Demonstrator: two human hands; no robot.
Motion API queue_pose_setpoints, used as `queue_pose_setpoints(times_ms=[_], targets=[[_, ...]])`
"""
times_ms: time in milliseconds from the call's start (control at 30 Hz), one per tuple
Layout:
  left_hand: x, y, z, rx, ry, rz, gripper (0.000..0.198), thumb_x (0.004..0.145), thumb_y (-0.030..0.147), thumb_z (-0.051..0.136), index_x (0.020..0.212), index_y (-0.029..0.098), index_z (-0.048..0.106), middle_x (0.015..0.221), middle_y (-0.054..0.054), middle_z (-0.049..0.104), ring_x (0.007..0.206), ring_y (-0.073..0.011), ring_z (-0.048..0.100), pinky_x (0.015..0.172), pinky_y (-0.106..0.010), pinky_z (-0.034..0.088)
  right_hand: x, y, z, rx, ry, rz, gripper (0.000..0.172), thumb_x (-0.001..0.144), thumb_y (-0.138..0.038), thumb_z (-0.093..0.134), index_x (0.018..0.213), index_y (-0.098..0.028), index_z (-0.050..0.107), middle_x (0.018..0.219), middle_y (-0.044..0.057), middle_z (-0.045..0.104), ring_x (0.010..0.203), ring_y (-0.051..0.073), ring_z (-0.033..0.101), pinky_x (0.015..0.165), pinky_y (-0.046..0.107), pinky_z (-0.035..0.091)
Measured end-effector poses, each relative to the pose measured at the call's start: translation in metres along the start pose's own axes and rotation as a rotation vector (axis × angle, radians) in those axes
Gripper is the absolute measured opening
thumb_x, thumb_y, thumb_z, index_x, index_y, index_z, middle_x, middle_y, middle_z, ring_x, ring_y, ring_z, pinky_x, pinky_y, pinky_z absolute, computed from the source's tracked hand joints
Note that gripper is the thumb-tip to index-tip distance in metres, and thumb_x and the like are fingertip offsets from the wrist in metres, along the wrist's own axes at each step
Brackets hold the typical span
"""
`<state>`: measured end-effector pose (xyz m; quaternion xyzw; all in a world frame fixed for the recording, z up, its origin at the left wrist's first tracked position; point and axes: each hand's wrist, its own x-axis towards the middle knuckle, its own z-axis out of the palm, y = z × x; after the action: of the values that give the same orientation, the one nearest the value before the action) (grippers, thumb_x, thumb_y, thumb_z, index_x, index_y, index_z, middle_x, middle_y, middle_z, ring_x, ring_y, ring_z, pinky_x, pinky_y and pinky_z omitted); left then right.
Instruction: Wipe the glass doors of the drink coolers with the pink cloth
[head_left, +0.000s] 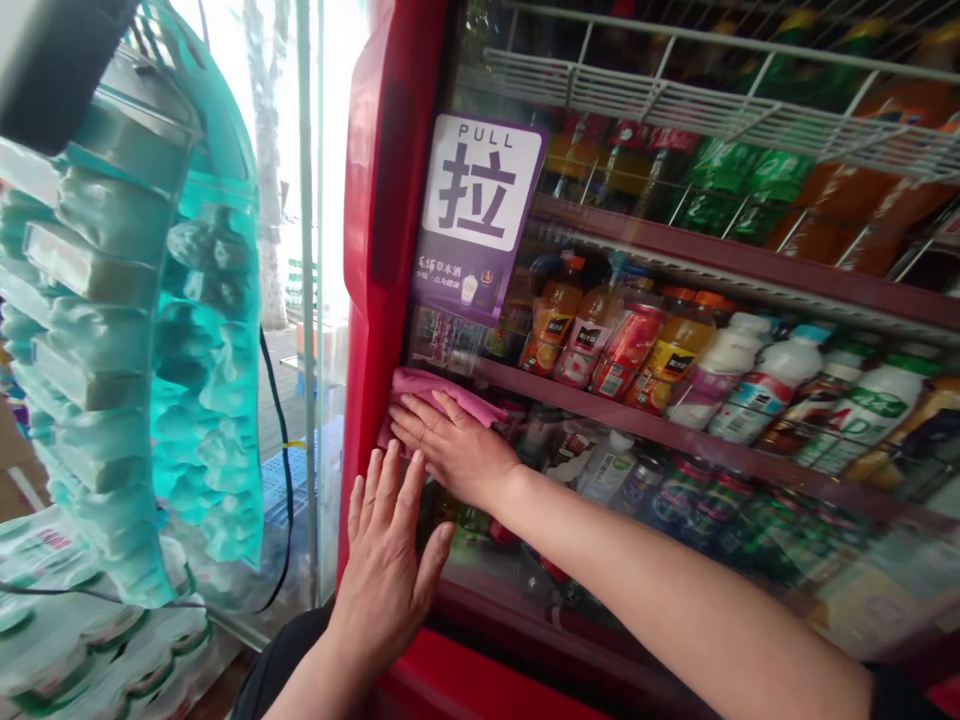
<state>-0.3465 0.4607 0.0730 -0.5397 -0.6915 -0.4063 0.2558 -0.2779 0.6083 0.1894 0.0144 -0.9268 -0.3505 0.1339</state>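
My right hand (454, 448) holds a pink cloth (442, 385) pressed against the glass door (517, 560) of a red drinks fridge. Its fingers lie along the cloth, which sticks out above and beside them near the left edge of the glass. Just below and to the left, my left hand (386, 550) is raised with fingers apart and nothing in it. Its fingertips are close to the cloth and the red door frame (375, 200); whether they touch is unclear. A purple and white PULL sticker (480, 200) is on the glass above both hands.
Behind the glass, shelves carry several bottles (667, 345) and cans (705, 500), with a white wire rack (675, 90) above. At left hang teal plastic packs (210, 370) beside a black cable (281, 430). Shrink-wrapped packs (97, 640) stand at lower left.
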Motion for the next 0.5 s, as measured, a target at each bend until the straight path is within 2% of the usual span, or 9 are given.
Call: queue_pose_setpoints(times_ms=[133,267,367,500], targets=[[0.001,0.009,0.005,-0.018,-0.02,0.005,0.08,0.11,0.042,0.053,0.179,0.027,0.016,0.189,-0.015,0.018,0.178,-0.0313,0.011,0.14,-0.064,0.023,-0.036,0.002,0.003,-0.018,-0.005,-0.008,0.061,0.117,-0.031,0.04,0.176,-0.016,0.033,0.189,0.002,0.023,0.177,0.021,0.019,0.147,0.049,0.021],[0.0,0.023,0.011,-0.05,-0.054,0.025,0.081,0.11,0.042,0.053,0.18,0.029,0.015,0.189,-0.015,0.018,0.178,-0.0321,0.01,0.14,-0.066,0.023,-0.102,0.008,0.01,0.077,0.03,0.075,0.064,0.116,-0.026,0.04,0.178,-0.018,0.026,0.189,0.0,0.019,0.177,0.019,0.016,0.146,0.05,0.025],[-0.002,0.031,0.015,-0.073,-0.079,0.047,0.082,0.11,0.041,0.054,0.18,0.029,0.014,0.19,-0.015,0.016,0.178,-0.0333,0.01,0.14,-0.067,0.024,-0.164,0.016,0.013,0.12,0.028,0.155,0.068,0.111,-0.022,0.045,0.177,-0.023,0.029,0.185,0.001,0.032,0.175,0.018,0.025,0.141,0.052,0.036],[-0.003,0.037,0.017,-0.093,-0.087,0.059,0.083,0.109,0.041,0.055,0.18,0.029,0.012,0.19,-0.016,0.015,0.178,-0.0341,0.01,0.139,-0.067,0.025,-0.239,0.027,0.017,0.035,0.032,0.194,0.059,0.111,-0.028,0.045,0.17,-0.031,0.048,0.173,0.002,0.055,0.167,0.022,0.044,0.133,0.051,0.044]])
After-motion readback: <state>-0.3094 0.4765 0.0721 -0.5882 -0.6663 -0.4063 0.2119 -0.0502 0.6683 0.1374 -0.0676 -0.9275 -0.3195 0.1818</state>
